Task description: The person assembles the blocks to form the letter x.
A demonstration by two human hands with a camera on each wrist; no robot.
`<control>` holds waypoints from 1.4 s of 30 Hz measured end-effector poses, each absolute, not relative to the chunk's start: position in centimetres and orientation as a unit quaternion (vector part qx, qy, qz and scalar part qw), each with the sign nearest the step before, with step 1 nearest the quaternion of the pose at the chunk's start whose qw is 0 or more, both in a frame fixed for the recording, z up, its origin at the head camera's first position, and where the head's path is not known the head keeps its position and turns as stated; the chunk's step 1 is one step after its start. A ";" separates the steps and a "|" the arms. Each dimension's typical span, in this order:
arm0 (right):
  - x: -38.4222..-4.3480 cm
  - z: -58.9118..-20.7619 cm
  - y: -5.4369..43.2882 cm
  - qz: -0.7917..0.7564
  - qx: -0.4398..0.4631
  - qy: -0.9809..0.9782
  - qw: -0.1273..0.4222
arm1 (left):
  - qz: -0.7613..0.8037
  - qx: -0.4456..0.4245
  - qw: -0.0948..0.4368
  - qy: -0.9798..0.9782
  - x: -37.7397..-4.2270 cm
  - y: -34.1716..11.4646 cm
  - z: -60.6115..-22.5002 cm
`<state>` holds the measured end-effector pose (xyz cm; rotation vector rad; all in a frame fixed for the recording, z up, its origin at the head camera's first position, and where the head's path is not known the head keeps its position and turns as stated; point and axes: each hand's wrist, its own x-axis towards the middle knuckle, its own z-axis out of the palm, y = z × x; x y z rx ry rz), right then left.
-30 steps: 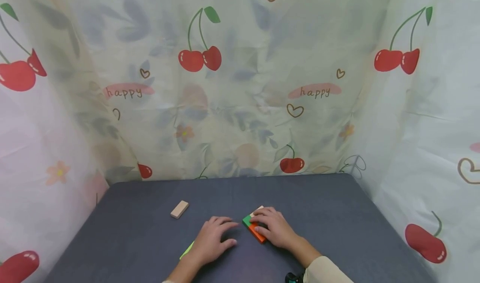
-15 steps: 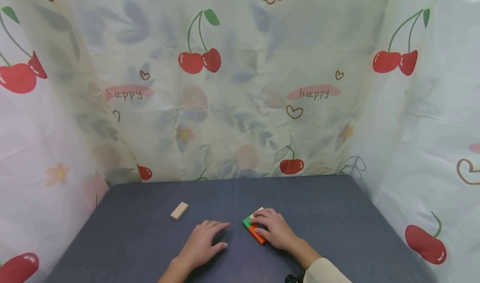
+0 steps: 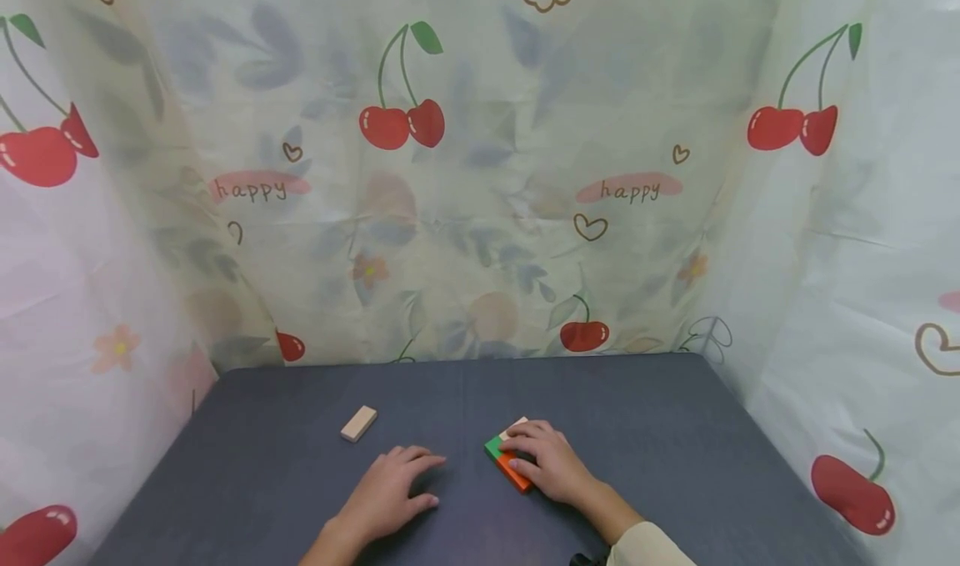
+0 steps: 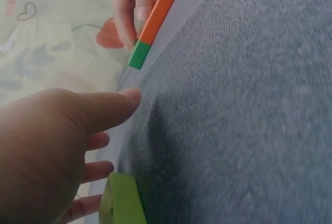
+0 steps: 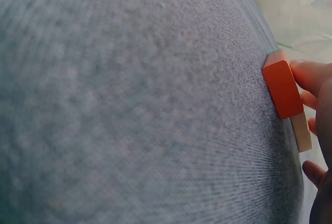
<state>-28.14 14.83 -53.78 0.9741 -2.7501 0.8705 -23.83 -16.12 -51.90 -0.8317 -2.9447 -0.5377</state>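
Note:
My right hand (image 3: 553,463) bends over a small group of blocks on the table. Its thumb is on the orange block (image 3: 516,476), and its fingers reach over toward the green block (image 3: 492,447) and a plain wooden block (image 5: 301,132) beside them. My left hand (image 3: 382,493) hovers apart from that group, fingers loosely spread and holding nothing. Close below its fingers, the left wrist view shows a light green block (image 4: 127,200); from the head camera that block is hidden by the hand and forearm.
A single plain wooden block (image 3: 359,423) lies on the dark cloth-covered table (image 3: 600,399), beyond my left hand. A patterned curtain (image 3: 480,216) with cherries surrounds the table at the back and on both sides.
My left hand has drawn left and a little nearer to me, away from the block group. The light green edge beside its wrist no longer shows. The right hand stays on the blocks.

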 end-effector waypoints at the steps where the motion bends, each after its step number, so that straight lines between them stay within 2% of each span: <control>1: -28.1 -53.8 14.9 0.287 0.319 -0.902 0.048 | -0.172 -0.265 0.011 -0.949 -23.8 -16.2 -51.9; 12: -27.9 -53.9 15.1 0.294 0.315 -0.901 0.046 | -0.158 -0.258 -0.005 -0.953 -23.3 -17.0 -51.7; 29: -28.1 -54.0 15.1 0.296 0.315 -0.901 0.039 | -0.151 -0.226 -0.065 -0.960 -22.8 -18.4 -51.4; 42: -28.1 -53.5 14.9 0.288 0.318 -0.903 0.040 | -0.163 -0.221 -0.053 -0.960 -22.6 -20.2 -51.0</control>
